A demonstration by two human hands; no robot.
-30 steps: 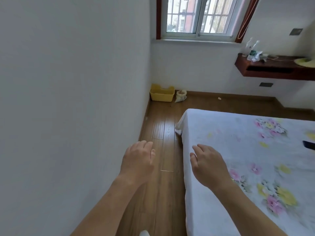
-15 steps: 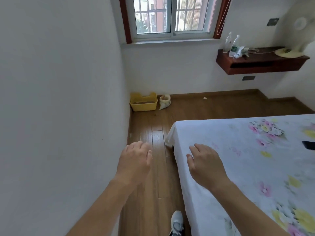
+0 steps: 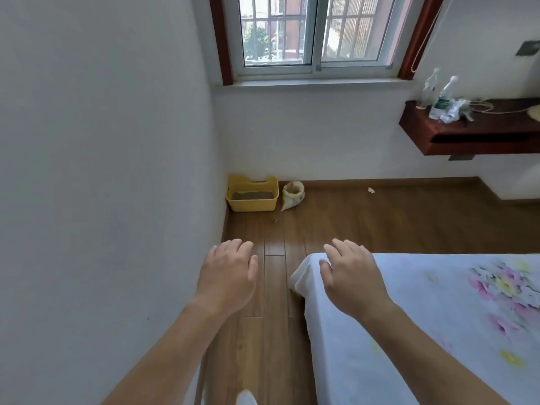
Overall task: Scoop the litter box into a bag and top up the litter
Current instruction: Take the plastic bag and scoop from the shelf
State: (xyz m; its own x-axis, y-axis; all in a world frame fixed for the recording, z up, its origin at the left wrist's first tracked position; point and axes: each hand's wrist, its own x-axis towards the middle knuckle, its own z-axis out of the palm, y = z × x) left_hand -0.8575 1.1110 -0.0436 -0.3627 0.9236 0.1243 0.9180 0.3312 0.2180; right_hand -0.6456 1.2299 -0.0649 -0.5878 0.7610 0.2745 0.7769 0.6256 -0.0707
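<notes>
A yellow litter box holding brown litter stands on the wood floor in the far corner, under the window. Right beside it leans a small open cream bag. My left hand hovers over the floor strip between wall and bed, palm down, fingers loosely apart, holding nothing. My right hand is held the same way above the bed's near corner, also holding nothing. Both hands are well short of the box.
A bed with a white floral sheet fills the right side. The white wall closes the left, leaving a narrow floor lane. A dark wooden shelf with bottles hangs at the right. A scrap lies by the baseboard.
The view has moved forward along the lane; the litter box and bag appear larger and nearer. Both hands keep their open pose, and the bed corner now lies under my right hand.
</notes>
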